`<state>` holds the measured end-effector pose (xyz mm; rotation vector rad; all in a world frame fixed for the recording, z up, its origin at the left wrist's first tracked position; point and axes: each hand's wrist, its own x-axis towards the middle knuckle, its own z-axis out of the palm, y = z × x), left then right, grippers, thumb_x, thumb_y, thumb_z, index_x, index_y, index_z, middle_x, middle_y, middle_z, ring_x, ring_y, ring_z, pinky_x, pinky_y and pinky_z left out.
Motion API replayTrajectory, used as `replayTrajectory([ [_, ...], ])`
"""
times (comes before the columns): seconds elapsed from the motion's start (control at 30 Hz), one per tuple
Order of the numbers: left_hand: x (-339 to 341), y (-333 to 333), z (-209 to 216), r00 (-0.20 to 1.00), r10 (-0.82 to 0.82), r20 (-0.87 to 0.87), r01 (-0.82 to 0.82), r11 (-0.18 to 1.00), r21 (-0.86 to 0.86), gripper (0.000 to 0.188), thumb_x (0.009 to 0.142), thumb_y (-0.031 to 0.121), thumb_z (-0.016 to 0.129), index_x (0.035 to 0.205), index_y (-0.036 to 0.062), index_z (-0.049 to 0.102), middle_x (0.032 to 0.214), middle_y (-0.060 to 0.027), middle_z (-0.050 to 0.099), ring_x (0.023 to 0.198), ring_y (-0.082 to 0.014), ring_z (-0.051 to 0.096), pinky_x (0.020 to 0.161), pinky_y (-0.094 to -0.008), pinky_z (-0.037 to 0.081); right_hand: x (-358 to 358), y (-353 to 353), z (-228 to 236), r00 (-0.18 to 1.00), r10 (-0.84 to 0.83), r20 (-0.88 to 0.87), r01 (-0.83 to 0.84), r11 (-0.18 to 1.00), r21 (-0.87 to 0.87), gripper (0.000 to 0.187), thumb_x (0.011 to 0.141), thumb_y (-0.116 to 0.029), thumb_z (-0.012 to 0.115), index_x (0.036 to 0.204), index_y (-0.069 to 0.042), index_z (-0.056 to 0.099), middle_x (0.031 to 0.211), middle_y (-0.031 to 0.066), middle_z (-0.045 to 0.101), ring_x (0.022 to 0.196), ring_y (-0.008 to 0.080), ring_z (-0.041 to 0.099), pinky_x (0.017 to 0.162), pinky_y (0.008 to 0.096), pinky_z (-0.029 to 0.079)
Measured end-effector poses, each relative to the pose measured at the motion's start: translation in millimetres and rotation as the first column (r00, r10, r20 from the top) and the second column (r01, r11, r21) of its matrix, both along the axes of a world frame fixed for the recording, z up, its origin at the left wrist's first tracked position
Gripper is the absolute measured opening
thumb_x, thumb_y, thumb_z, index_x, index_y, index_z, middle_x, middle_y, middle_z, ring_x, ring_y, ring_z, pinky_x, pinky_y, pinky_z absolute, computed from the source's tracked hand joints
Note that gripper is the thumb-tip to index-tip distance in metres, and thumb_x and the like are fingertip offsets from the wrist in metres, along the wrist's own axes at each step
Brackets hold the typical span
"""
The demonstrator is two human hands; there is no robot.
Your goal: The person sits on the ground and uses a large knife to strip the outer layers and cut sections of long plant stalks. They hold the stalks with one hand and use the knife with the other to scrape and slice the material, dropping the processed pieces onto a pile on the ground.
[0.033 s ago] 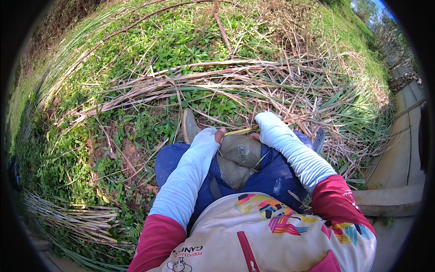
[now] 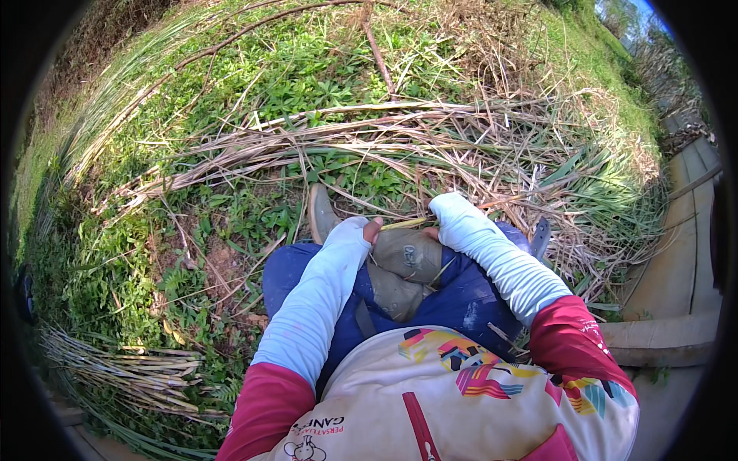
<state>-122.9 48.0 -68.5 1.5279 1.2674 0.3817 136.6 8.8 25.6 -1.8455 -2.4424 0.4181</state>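
Note:
A thin yellow-green stalk (image 2: 403,223) spans the gap between my two hands, above my boots. My left hand (image 2: 373,229), mostly hidden by its pale sleeve, is closed on the stalk's left part. My right hand (image 2: 432,231) grips it further right; only some fingertips show past the pale sleeve. A brownish length (image 2: 500,201) comes out beyond the right sleeve, but I cannot tell whether it belongs to the same stalk. Olive boots (image 2: 415,257) and blue trousers (image 2: 480,303) lie beneath my hands.
Long dry stalks and leaves (image 2: 346,138) lie across the grass ahead. A bundle of cut stalks (image 2: 134,376) rests at the lower left. A flat dark blade-like piece (image 2: 541,237) sticks up beside my right knee. Tan boards or sheets (image 2: 684,253) edge the right side.
My right hand has shifted very slightly to the left. The left hand and the stalk look almost the same.

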Motion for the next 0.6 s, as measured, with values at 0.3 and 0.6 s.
replayTrajectory([
  [0.3, 11, -20, 19, 0.994, 0.003, -0.111, 0.045, 0.901, 0.432, 0.039, 0.090, 0.047, 0.070, 0.095, 0.0085, 0.077, 0.080, -0.0203, 0.070, 0.079, -0.0395, 0.068, 0.076, -0.0473, 0.052, 9, -9, -24, 0.960, 0.072, -0.270, -0.064, 0.997, 0.037, 0.024, 0.088, -0.026, 0.078, 0.089, -0.004, 0.068, 0.085, 0.0191, 0.065, 0.085, 0.0408, 0.065, 0.075, 0.0467, 0.052],
  [0.6, 14, -13, -7, 0.969, -0.069, -0.235, 0.157, 0.913, 0.377, 0.042, 0.091, 0.047, 0.067, 0.100, 0.0070, 0.078, 0.087, -0.0269, 0.069, 0.088, -0.0443, 0.067, 0.079, -0.0521, 0.051, 7, -5, -24, 0.936, -0.017, -0.353, -0.014, 0.996, -0.086, 0.022, 0.088, -0.023, 0.079, 0.092, -0.004, 0.068, 0.088, 0.0188, 0.066, 0.086, 0.0394, 0.066, 0.076, 0.0435, 0.052],
])
